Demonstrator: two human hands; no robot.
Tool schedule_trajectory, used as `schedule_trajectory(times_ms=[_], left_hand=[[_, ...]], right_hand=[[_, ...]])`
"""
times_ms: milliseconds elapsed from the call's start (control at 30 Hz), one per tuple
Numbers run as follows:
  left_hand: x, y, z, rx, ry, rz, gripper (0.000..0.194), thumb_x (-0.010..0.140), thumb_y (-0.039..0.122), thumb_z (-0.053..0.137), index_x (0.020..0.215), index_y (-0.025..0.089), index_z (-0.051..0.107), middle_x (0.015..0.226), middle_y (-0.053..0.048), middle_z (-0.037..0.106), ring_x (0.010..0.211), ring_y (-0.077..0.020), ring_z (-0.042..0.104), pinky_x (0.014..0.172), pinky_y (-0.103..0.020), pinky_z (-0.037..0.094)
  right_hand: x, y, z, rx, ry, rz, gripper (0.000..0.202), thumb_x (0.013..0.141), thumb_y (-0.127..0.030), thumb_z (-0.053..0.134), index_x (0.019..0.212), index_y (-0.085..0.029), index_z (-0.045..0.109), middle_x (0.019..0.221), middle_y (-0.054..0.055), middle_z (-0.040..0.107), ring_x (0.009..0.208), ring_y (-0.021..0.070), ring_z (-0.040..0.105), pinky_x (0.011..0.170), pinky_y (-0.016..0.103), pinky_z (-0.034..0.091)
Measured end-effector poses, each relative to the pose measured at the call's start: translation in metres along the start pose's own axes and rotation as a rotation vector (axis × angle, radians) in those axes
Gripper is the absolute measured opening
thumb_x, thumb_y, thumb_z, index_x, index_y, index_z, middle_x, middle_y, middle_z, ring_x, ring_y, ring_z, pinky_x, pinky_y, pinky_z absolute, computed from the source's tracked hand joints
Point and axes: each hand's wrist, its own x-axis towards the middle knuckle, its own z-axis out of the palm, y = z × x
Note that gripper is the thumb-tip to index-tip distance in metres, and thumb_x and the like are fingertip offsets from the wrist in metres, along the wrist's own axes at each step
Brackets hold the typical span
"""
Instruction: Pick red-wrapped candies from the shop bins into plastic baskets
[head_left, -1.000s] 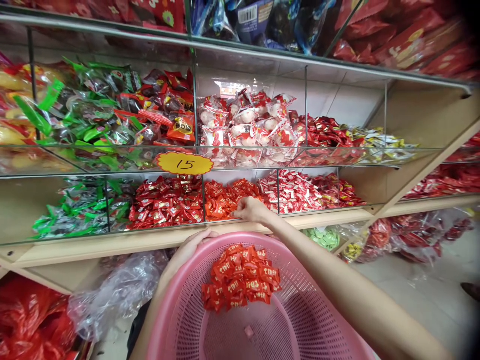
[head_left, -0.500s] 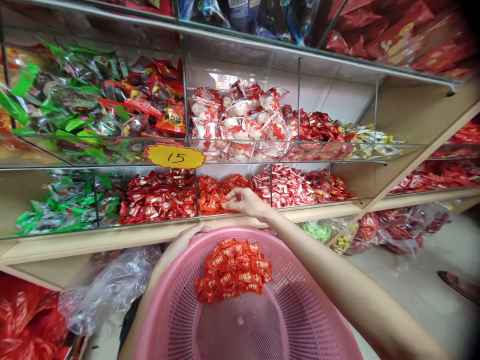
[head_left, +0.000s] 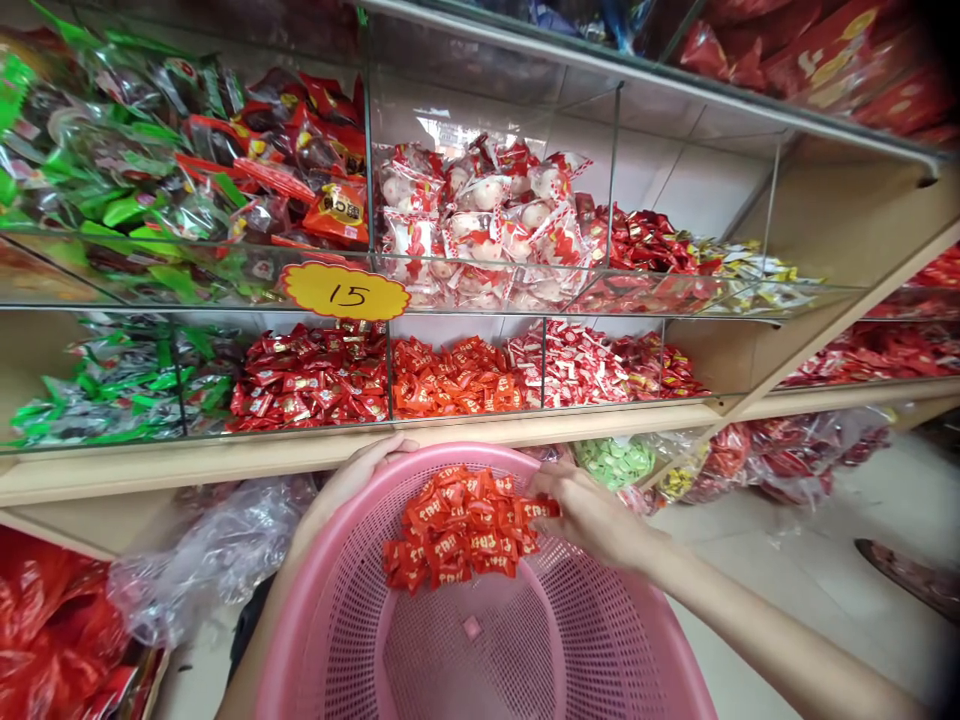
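A pink plastic basket (head_left: 480,670) with perforated sides fills the lower middle of the head view. My left hand (head_left: 367,468) grips its far left rim, the fingertips showing over the edge and the thumb hidden. Inside lies a heap of orange-red wrapped candies (head_left: 457,530) with pale lettering, against the far wall. My right hand (head_left: 581,500) is over the basket at the heap's right side, fingers curled and closed on a wrapped candy (head_left: 541,508). Beyond the rim, a glass-fronted shelf bin holds more orange-red candies (head_left: 457,378).
Adjoining bins hold dark red candies (head_left: 311,378), green-wrapped sweets (head_left: 124,385) and red-and-white candies (head_left: 581,365). A yellow price tag (head_left: 346,291) reads 15. Below the wooden shelf edge (head_left: 225,458) lie clear plastic bags (head_left: 217,550). A shoe (head_left: 907,575) stands on the tiled floor at right.
My right hand has moved from the orange-red candy bin back and down into the basket. My left hand stays on the rim. The view has shifted slightly downward.
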Motion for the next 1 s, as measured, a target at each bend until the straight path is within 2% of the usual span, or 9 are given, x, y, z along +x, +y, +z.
schedule_trajectory(times_ms=[133,233,467,667,833,1000], left_hand=[[0.002,0.000,-0.001,-0.009,-0.019,0.000,0.023,0.076,0.037,0.064,0.088,0.017,0.065,0.074,-0.003,0.071,0.064,-0.0152,0.066,0.062,-0.024,0.050],[0.002,0.002,0.000,0.018,-0.013,0.006,0.021,0.078,0.036,0.062,0.085,0.017,0.065,0.072,-0.003,0.070,0.062,-0.0144,0.065,0.061,-0.023,0.049],[0.000,0.004,0.003,0.026,0.000,0.013,0.021,0.079,0.035,0.060,0.086,0.016,0.064,0.072,-0.004,0.070,0.061,-0.0140,0.065,0.059,-0.022,0.049],[-0.002,0.004,0.005,0.004,0.027,-0.002,0.017,0.081,0.032,0.058,0.084,0.016,0.063,0.070,-0.004,0.069,0.060,-0.0138,0.064,0.060,-0.022,0.049],[0.000,0.001,0.000,0.008,0.005,-0.003,0.019,0.079,0.036,0.061,0.085,0.018,0.064,0.071,-0.003,0.070,0.061,-0.0149,0.065,0.060,-0.024,0.049],[0.003,-0.001,-0.003,0.029,-0.003,0.031,0.025,0.077,0.040,0.062,0.088,0.018,0.067,0.078,-0.004,0.071,0.067,-0.0160,0.066,0.064,-0.024,0.050]], right_hand=[[-0.002,0.004,0.012,-0.036,0.003,-0.003,0.015,0.077,-0.024,0.063,0.089,-0.018,0.056,0.091,0.008,0.061,0.084,0.0194,0.055,0.075,0.032,0.044],[0.001,0.002,0.015,-0.052,0.015,0.008,0.011,0.077,-0.022,0.061,0.085,-0.019,0.055,0.085,0.006,0.061,0.079,0.0181,0.056,0.070,0.031,0.044],[0.003,-0.007,0.012,-0.091,-0.020,-0.021,0.014,0.076,-0.021,0.063,0.084,-0.019,0.052,0.088,0.008,0.061,0.083,0.0193,0.056,0.075,0.033,0.044],[0.004,-0.004,0.012,-0.109,0.027,-0.042,0.015,0.078,-0.022,0.063,0.088,-0.019,0.053,0.090,0.008,0.060,0.084,0.0189,0.055,0.077,0.034,0.044],[0.004,-0.002,0.013,-0.098,0.014,-0.025,0.012,0.078,-0.022,0.062,0.087,-0.019,0.054,0.086,0.007,0.061,0.080,0.0181,0.055,0.075,0.033,0.045],[0.005,-0.004,0.011,-0.086,0.035,-0.018,0.011,0.080,-0.022,0.060,0.089,-0.018,0.055,0.090,0.009,0.063,0.086,0.0199,0.057,0.079,0.035,0.045]])
